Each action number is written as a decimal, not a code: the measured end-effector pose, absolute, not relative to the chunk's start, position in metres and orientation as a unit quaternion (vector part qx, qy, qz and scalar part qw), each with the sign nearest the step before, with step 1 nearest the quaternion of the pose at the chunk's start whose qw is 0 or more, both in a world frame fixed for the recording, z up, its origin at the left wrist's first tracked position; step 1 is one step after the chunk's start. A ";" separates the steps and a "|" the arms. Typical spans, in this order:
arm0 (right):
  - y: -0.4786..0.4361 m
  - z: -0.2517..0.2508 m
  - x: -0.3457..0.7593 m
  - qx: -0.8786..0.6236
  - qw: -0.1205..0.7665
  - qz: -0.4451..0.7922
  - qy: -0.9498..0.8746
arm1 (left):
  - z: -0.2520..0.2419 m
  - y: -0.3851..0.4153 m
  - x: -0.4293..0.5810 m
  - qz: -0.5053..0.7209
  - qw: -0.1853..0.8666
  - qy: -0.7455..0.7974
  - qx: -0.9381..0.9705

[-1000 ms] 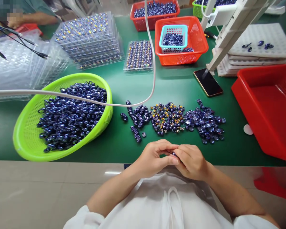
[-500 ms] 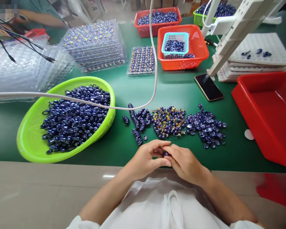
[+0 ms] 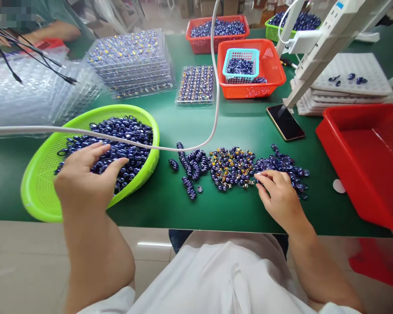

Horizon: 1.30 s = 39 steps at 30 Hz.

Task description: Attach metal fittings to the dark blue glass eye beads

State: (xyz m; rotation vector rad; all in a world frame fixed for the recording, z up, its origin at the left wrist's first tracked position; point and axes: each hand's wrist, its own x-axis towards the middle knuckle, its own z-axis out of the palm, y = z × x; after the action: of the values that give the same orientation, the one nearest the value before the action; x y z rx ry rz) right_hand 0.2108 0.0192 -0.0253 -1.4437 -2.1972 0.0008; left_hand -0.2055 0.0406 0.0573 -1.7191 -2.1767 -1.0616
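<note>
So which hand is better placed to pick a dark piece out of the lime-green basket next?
Left, I'd judge. The left hand is over the lime-green basket, thumb and fingers apart near the dark pieces. The right hand is by the pile of flat pieces, well away.

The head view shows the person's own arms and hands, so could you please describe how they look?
The left hand and right hand are bare, without gloves, and no watch is visible. The forearms are bare too, below the loose white sleeves of a white top.
</note>
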 end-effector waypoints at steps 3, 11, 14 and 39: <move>0.023 -0.025 0.204 -0.543 0.191 -0.036 -0.817 | 0.055 0.049 -0.204 -0.331 0.111 -0.715 -0.606; 0.014 -0.025 0.201 -0.519 0.241 0.017 -0.820 | 0.023 0.022 -0.119 -0.451 0.067 -0.577 -0.677; 0.002 -0.016 0.193 -0.481 0.317 0.145 -0.805 | 0.012 0.003 -0.074 -0.471 -0.145 -0.493 -0.717; -0.015 -0.011 0.160 -0.426 0.408 0.122 -0.798 | -0.007 -0.002 -0.013 -0.377 -0.790 -0.428 -0.223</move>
State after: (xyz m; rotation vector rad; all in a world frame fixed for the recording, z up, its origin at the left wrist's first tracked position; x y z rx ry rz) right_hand 0.1604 -0.0151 -0.0108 -1.0723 -2.0113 0.3082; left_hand -0.0128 -0.0023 -0.0073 -1.8037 -3.4711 -3.0571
